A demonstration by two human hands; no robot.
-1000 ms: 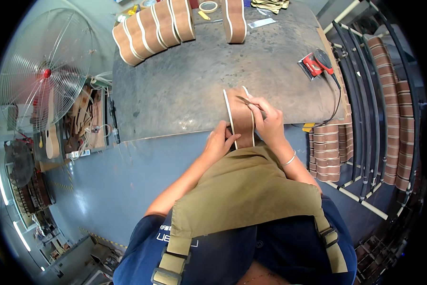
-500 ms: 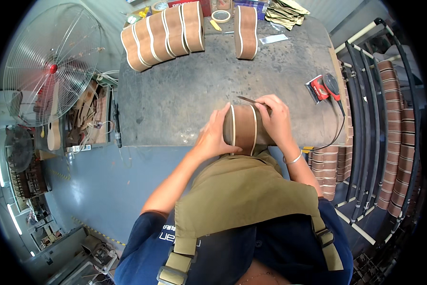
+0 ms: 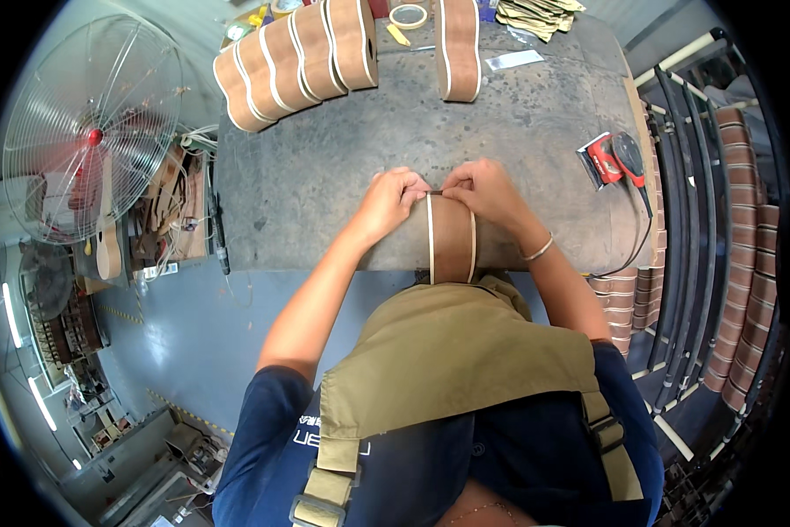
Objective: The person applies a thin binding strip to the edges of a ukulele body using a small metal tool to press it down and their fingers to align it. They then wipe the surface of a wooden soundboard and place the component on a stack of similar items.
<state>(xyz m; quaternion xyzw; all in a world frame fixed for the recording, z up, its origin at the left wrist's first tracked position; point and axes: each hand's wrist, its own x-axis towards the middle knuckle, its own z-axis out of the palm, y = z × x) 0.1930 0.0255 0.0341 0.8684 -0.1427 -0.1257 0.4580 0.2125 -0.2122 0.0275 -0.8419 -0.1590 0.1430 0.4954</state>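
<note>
A brown wooden instrument body (image 3: 453, 239) with pale edge strips stands on its side at the table's near edge, against my apron. At its far end, my left hand (image 3: 389, 200) and my right hand (image 3: 490, 193) face each other, fingers pinched. Between their fingertips is a thin dark blade (image 3: 436, 192), held at both ends across the body's upper surface. Most of the blade is hidden by my fingers, so its exact kind is unclear.
Several similar bodies (image 3: 295, 60) stand in a row at the back left, and one more body (image 3: 459, 51) at the back. A red and black sander (image 3: 613, 160) with a cord lies at right. Beyond the table are a large fan (image 3: 94, 136) and a rack (image 3: 689, 237).
My left hand has left the body's side and moved up to its far end, taking hold of the blade. My right hand has brought the blade inward and turned it crosswise.
</note>
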